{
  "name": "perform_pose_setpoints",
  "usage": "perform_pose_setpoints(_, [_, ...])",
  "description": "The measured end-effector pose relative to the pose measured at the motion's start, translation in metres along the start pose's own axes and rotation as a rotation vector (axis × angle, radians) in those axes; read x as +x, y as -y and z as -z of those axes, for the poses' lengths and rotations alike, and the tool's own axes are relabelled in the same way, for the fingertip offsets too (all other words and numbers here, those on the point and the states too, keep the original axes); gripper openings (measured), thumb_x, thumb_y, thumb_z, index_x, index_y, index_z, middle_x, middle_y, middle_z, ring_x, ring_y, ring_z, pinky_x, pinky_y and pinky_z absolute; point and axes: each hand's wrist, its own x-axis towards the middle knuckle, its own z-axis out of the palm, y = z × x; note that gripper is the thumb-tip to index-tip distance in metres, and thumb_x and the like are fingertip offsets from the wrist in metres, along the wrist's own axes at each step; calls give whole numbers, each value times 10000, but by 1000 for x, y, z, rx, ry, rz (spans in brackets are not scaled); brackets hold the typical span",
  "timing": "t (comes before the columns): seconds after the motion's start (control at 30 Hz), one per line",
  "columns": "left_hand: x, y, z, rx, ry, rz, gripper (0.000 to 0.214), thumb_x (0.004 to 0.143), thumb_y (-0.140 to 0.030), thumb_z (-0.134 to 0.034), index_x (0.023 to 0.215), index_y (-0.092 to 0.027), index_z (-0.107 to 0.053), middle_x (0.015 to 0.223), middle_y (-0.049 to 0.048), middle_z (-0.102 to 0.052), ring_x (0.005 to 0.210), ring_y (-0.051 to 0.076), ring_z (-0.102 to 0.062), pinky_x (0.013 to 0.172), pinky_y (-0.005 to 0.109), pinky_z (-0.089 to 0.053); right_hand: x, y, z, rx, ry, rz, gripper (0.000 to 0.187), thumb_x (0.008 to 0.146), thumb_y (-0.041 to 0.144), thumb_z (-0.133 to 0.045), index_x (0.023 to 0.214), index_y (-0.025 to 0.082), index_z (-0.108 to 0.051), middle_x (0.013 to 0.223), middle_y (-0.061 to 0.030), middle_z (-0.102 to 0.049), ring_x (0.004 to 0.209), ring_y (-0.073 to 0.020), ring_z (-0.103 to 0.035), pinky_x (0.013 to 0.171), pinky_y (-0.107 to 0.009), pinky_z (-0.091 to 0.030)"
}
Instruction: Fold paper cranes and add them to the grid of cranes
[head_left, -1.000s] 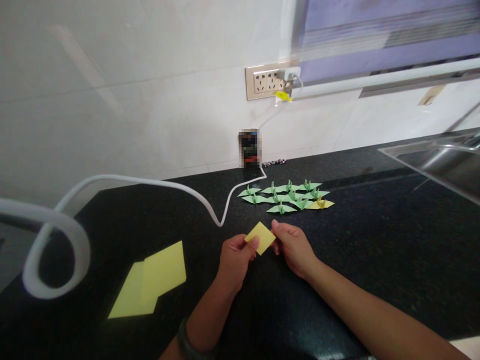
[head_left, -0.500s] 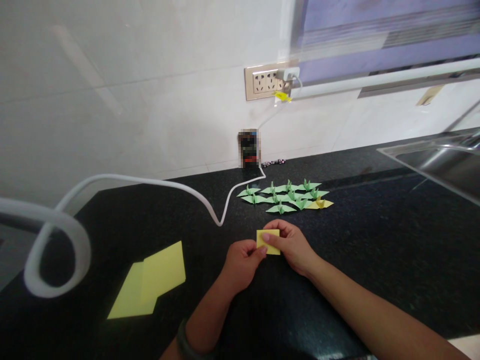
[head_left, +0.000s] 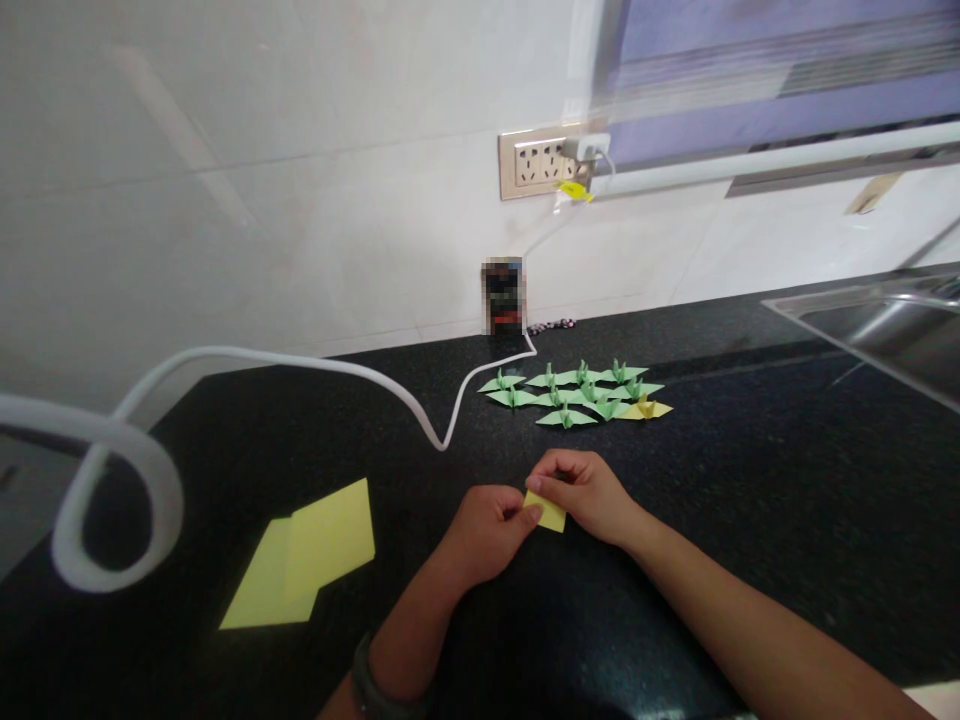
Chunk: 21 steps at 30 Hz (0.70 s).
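Note:
A small folded square of yellow paper [head_left: 551, 514] is pinched between both hands, just above the dark counter. My left hand [head_left: 491, 530] grips its left edge, thumb on top. My right hand [head_left: 592, 495] is closed on its upper edge, thumb and fingers together. Beyond the hands stand several green paper cranes [head_left: 566, 417] in close rows, with one yellow paper crane [head_left: 646, 409] at their right end. Two flat sheets of yellow paper [head_left: 334, 540] lie overlapping to the left of my left arm.
A thick white cable [head_left: 360, 370] loops over the left of the black counter [head_left: 712, 480]. It runs toward a blurred-out dark object [head_left: 504, 297] against the wall. Above is a socket plate [head_left: 529, 165] with a plugged-in charger. A metal sink [head_left: 900, 330] lies at the right.
The folded yellow paper has turned so a corner points down toward me. My right thumb has shifted to its upper edge. The view has moved slightly.

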Motion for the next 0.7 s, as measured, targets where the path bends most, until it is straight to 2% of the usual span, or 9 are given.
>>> perform_pose_setpoints(0.1, [0, -1, 2, -7, 16, -3, 320, 694, -366, -499, 455, -153, -496, 443, -43, -356, 444, 81, -305, 426, 216, -202, -1, 0, 0, 42, -43, -8, 203, 686, 342, -584, 627, 147, -578, 538, 27, -502, 478, -73, -422, 452, -199, -331])
perform_pose_setpoints(0.2, [2, -1, 3, -27, 8, 19, 317, 711, -376, -484, 495, -150, -537, 444, -34, -409, 443, 85, -349, 431, 214, -232, 2, 0, 2, 104, -72, -34, 198, 714, 347, -554, 737, 155, -599, 597, 18, -540, 501, -75, -451, 476, -201, -354])
perform_pose_setpoints(0.3, [4, 0, 4, -90, -34, 37, 316, 714, -393, -490, 551, -139, -582, 476, -10, -493, 463, 94, -424, 454, 211, -293, 5, 0, 6, 104, -46, -9, 189, 689, 312, -591, 809, 167, -585, 668, 8, -566, 550, -88, -487, 507, -210, -381])
perform_pose_setpoints(0.4, [6, -1, 4, -307, -56, 109, 332, 720, -423, -487, 666, -123, -617, 569, 35, -586, 531, 121, -528, 519, 224, -382, 5, -1, 8, 0, -67, 80, 143, 697, 293, -586, 756, 162, -587, 663, 2, -567, 583, -104, -502, 541, -228, -402])
perform_pose_setpoints(0.53, [7, -2, 4, -686, 20, 271, 377, 735, -442, -474, 843, -101, -594, 716, 96, -636, 582, 150, -602, 516, 233, -438, 4, -4, 7, -111, -133, 156, 151, 721, 290, -559, 806, 176, -608, 721, -20, -603, 638, -132, -535, 582, -254, -432])
perform_pose_setpoints(0.7, [6, -4, 4, -858, 83, 324, 295, 723, -353, -544, 900, -120, -581, 847, 102, -634, 645, 148, -627, 468, 167, -435, 4, -8, 7, -195, -201, 221, 168, 740, 285, -534, 850, 185, -613, 777, -36, -619, 663, -144, -551, 582, -261, -449])
